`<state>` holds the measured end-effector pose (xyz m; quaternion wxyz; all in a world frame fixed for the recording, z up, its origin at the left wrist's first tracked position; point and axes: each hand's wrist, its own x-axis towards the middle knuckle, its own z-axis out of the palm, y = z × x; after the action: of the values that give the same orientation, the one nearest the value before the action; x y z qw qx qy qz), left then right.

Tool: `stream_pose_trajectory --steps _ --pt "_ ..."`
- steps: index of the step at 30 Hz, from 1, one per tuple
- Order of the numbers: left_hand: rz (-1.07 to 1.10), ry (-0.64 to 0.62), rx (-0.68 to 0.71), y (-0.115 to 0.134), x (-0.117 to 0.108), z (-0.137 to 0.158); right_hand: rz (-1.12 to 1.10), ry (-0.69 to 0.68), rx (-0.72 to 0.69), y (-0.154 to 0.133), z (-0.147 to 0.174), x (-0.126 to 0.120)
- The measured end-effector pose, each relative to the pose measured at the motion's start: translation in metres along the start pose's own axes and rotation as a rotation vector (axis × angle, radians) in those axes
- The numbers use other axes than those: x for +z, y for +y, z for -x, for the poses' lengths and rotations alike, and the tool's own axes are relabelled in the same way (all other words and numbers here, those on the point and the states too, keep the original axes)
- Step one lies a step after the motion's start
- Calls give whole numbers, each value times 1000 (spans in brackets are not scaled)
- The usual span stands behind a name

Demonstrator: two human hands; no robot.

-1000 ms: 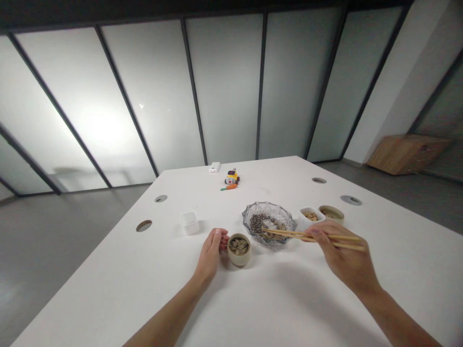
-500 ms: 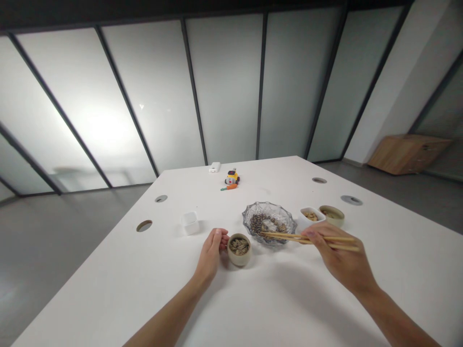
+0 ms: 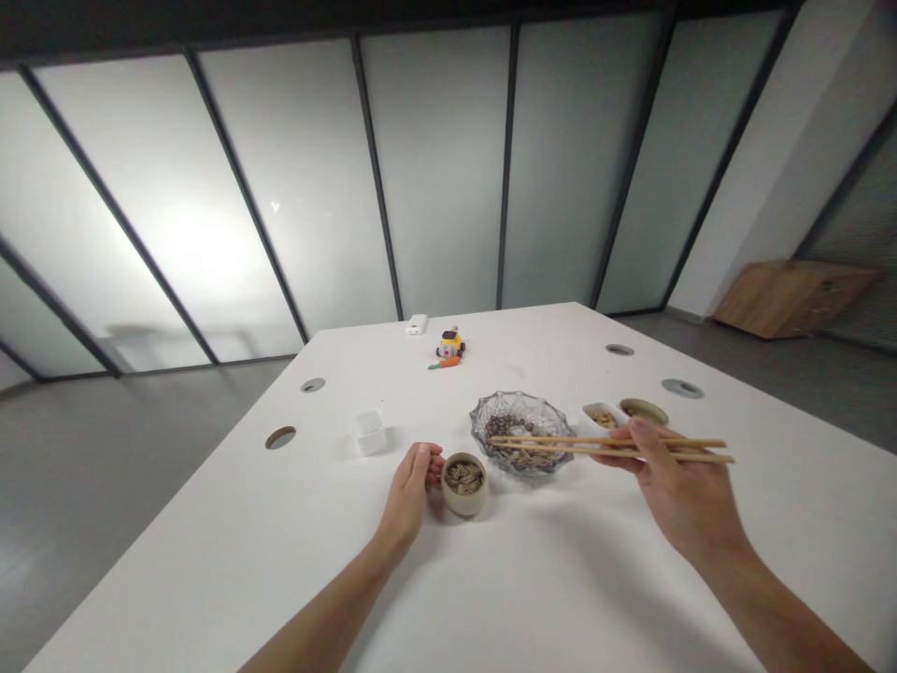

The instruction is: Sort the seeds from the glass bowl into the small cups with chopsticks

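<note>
From my seat I see a small, round, pale beige cup (image 3: 464,506) upright on the table (image 3: 238,542), filled with striped seeds (image 3: 465,478). Beyond it, towards the far right corner, stands my clear, scalloped glass bowl (image 3: 522,402), holding dark round pieces (image 3: 503,426) and more elongated striped seeds. My light wooden chopsticks (image 3: 581,440) lie nearly level across it, slightly spread, thin tips over its left side, butts pointing towards the right edge.
</note>
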<state>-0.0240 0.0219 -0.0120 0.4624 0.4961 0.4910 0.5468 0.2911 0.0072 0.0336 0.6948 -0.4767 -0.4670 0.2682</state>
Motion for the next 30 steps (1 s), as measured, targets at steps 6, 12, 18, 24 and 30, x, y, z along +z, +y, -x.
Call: stream_pose_trajectory --steps 6,12,18,24,30 --pt "11 -8 2 -1 0 -1 -167 -45 70 6 0 5" --pt "-6 -19 1 1 0 0 -167 -143 106 3 8 12" --pt "9 -15 -5 2 1 0 -15 -9 1 -1 4 5" --pt "9 -12 -6 2 0 0 509 -12 -430 -8 4 -5" --pt "21 -9 -6 1 0 0 510 -220 -559 -3 11 2"
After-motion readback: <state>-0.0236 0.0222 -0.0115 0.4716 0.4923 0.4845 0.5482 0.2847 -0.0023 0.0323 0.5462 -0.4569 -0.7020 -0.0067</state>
